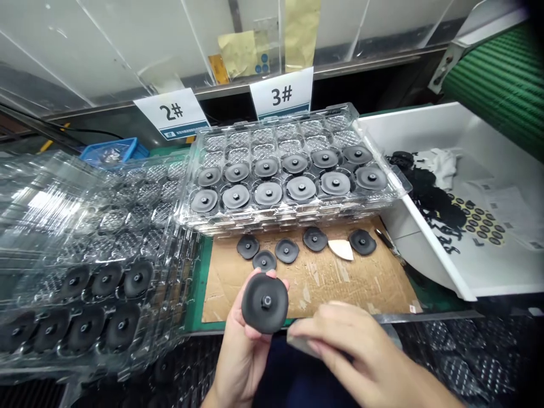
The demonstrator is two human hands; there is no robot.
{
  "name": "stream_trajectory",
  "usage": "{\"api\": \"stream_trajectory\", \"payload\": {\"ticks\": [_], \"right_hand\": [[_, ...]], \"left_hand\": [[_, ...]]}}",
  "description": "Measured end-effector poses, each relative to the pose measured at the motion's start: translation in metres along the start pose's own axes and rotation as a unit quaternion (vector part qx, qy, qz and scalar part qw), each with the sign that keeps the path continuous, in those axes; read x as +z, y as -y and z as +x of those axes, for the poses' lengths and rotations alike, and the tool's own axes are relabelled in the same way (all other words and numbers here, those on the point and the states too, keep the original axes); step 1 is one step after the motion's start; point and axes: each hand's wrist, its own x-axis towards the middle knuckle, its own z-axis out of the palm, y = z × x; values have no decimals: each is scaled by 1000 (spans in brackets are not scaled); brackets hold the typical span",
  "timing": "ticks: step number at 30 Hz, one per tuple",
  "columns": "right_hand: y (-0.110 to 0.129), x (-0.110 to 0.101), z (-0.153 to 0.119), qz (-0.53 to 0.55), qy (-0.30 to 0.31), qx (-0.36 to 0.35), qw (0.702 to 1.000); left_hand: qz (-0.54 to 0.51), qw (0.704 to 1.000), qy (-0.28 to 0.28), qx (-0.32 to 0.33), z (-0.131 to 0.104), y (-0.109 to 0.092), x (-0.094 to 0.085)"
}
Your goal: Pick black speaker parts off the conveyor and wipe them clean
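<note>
My left hand (242,345) is closed round the edge of a black rounded disc (257,311) with a short stub at its centre, stub side facing up. Just to its right, my right hand (346,340) pinches a thin greyish pad (304,343), partly hidden by the fingers and blurred; its material is unclear. The pad is close to the disc's right edge, and whether they touch I cannot tell. Beyond the hands, several similar discs (287,250) lie on a cardboard sheet (323,283), along with a pale wedge-shaped piece (340,249).
A stack of clear plastic trays (293,212) holds two rows of discs behind the cardboard. More clear trays (161,272) with discs stand at left. At right is a white bin (425,238) with black scraps and labels. A thin metal tool (389,243) lies beside it. A blue basket (138,149) sits behind.
</note>
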Motion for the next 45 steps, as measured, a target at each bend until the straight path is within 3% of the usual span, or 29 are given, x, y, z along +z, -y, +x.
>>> {"api": "stream_trajectory", "payload": {"ticks": [2, 5, 8, 12, 14, 17, 21, 25, 27, 31, 35, 38, 40, 43, 45], "right_hand": [[-3, -3, -4, 6, -28, 26, 999], [1, -7, 0, 22, -98, -25, 995], [4, -10, 8, 6, -62, -73, 995], [-15, -8, -3, 69, 81, 50, 993], [-28, -5, -15, 111, 72, 125, 983], [-35, -3, -23, 138, -1, 172, 975], [-13, -9, -5, 101, -77, 128, 984], [15, -2, 28, 18, -128, -52, 990], [21, 6, 39, -15, -108, -106, 988], [19, 14, 51, -14, -4, -62, 998], [15, 13, 52, -51, -108, -86, 989], [12, 5, 37, -35, -37, -99, 994], [10, -3, 25, -39, -7, -58, 997], [8, -13, 17, -103, -45, 9, 994], [7, -18, 22, -145, -56, -23, 988]], "left_hand": [[0, 1000, 14, 4, 1, 1, -1], [-5, 999, 41, -11, 1, 4, 3], [3, 999, 31, -14, 2, 4, 6], [7, 1000, 18, -6, 2, -1, 6], [0, 1000, 18, -10, 2, -4, 4], [-3, 1000, 25, -17, 4, -3, 3], [7, 999, 47, -18, 6, -1, 3], [14, 998, 42, -42, 4, -6, 3], [24, 998, 41, -48, 4, -10, 1], [39, 999, 26, -18, 4, -11, -4], [65, 997, 24, -42, 3, -7, 0], [30, 996, 63, -59, 4, -9, 3], [5, 994, 81, -77, 4, -10, 3], [-5, 992, 91, -90, 4, -9, 4], [-2, 989, 105, -108, 3, -8, 7]]}}
